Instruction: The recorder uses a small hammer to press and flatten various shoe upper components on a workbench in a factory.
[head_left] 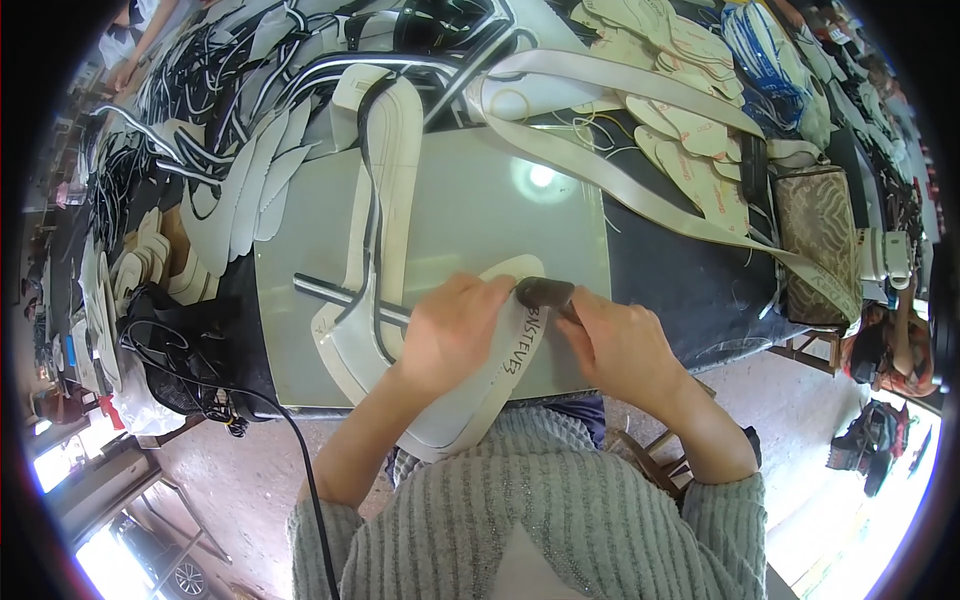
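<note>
Head view, from where I stand. One flat, pale sole-shaped piece (488, 392), cream-rimmed, hand-lettered, on a smooth grey-green board (470, 210), near end overhanging the black worktop (680, 285). Left hand (452, 332): fingers curled over it, grip hidden. Right hand (625, 342): closed on a dark, smooth, round-ended tool (545, 292). Around: long cream sole-shaped panel (397, 130) to the left; looped cream strap (600, 72) beyond. Long axis: slanting, near-left to far-right; far end rounded.
</note>
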